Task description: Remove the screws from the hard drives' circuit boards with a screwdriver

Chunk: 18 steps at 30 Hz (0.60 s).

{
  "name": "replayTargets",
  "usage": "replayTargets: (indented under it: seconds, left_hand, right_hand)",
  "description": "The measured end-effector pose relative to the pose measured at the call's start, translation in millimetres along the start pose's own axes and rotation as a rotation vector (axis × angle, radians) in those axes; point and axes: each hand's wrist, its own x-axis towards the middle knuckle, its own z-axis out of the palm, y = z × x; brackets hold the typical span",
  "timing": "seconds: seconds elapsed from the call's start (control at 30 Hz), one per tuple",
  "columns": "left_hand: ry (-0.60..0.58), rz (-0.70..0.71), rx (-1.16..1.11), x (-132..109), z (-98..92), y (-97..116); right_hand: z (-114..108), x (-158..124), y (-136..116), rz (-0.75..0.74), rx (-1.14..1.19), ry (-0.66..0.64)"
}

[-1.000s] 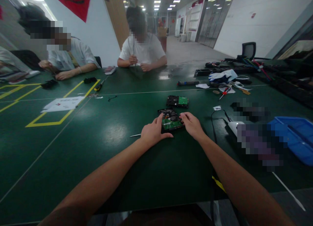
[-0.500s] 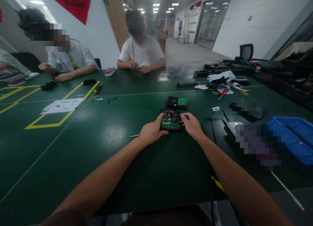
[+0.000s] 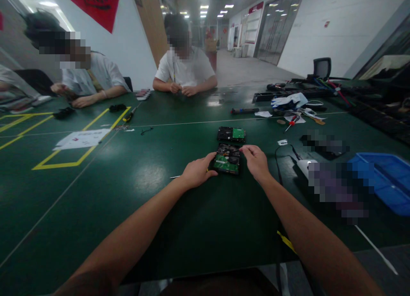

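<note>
A hard drive (image 3: pixel 228 159) lies on the green table in front of me, its green circuit board and dark metal casing facing up. My left hand (image 3: pixel 199 170) grips its left edge, thumb at the upper corner and fingers lower down. Close to the drive's upper right corner, my right hand (image 3: pixel 255 161) is closed in a pinch; a thin dark thing seems to be at its fingertips, too small to name. A second hard drive (image 3: pixel 231 134) lies just beyond the first. From under my left wrist pokes a thin metal shaft (image 3: pixel 175 177), the rest hidden.
To the right are a cable (image 3: pixel 279 168), a blue plastic bin (image 3: pixel 389 180) and a dark blurred object (image 3: pixel 323 145). Farther back lie a red-handled screwdriver (image 3: pixel 291 124) and gloves (image 3: pixel 290 101). A paper sheet (image 3: pixel 80 138) lies left. Two people sit across the table.
The near hard drive has shifted slightly right and turned a little. My left thumb has slid from its top to its edge. My right hand has moved slightly right.
</note>
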Motion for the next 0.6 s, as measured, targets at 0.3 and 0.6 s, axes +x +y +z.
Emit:
replayTargets:
  seconds: [0.3, 0.6]
  left_hand:
    - [0.438, 0.135, -0.1, -5.3, -30.1, 8.5]
    - [0.721, 0.656, -0.407, -16.2, -28.7, 82.9]
  right_hand:
    - [-4.2, -20.3, -47.5, -0.28, 0.013, -0.079]
    - [9.4, -64.7, -81.6, -0.335, -0.016, -0.17]
